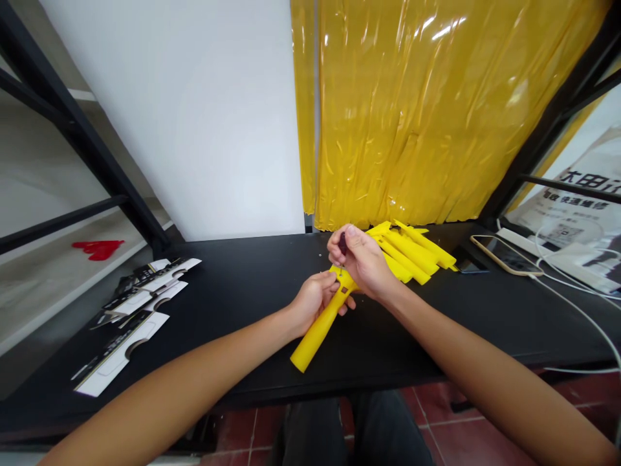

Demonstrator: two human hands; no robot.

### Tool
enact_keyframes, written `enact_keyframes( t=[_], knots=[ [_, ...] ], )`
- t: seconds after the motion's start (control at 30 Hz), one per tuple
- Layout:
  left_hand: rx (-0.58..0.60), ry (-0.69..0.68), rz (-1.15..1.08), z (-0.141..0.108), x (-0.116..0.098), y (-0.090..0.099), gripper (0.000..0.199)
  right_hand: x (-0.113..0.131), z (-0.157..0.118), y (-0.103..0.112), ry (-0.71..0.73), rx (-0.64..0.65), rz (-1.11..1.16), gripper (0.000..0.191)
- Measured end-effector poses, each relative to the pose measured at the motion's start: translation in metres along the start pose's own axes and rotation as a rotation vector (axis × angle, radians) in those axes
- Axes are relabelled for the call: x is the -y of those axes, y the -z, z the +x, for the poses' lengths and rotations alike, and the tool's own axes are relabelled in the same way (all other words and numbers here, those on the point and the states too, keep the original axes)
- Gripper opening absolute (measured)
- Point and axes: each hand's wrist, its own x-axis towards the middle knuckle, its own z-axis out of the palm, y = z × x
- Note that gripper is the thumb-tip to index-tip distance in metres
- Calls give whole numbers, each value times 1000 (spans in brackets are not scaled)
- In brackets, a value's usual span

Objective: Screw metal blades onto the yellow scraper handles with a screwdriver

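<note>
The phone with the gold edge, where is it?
In the head view, the gold-edged smartphone lies on the right of the black table, just in front of a white power strip and right of the yellow plastic pieces.

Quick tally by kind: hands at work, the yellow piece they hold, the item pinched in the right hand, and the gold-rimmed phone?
Hands: 2, left hand and right hand
Yellow plastic handle: 1
Small dark object: 1
Gold-rimmed phone: 1
Total: 5
The yellow pile overlaps too much to count.
</note>
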Motion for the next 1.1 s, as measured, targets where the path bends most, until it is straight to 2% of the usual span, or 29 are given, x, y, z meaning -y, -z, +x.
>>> enact_keyframes(
  t=[0.2,0.5,0.7,0.87,1.0,1.1],
  knots=[
    [-20,-19,14,1,2,1,13,2,-1,-4,11,22,35,30],
    [10,-35,18,4,2,1,12,-1,0,-2,4,-15,-8,38],
    [16,-5,31,1,0,1,13,1,2,-2,35,-29,29,31],
    [27,-21,50,0,0,-1,14,1,-1,-2,-24,-2,-21,38],
    [16,-24,50,0,0,-1,13,2,-2,-3,-16,33,39,29],
    [6,-16,44,0,0,-1,14,3,-1,-2,-26,27,28,39]
  ],
)
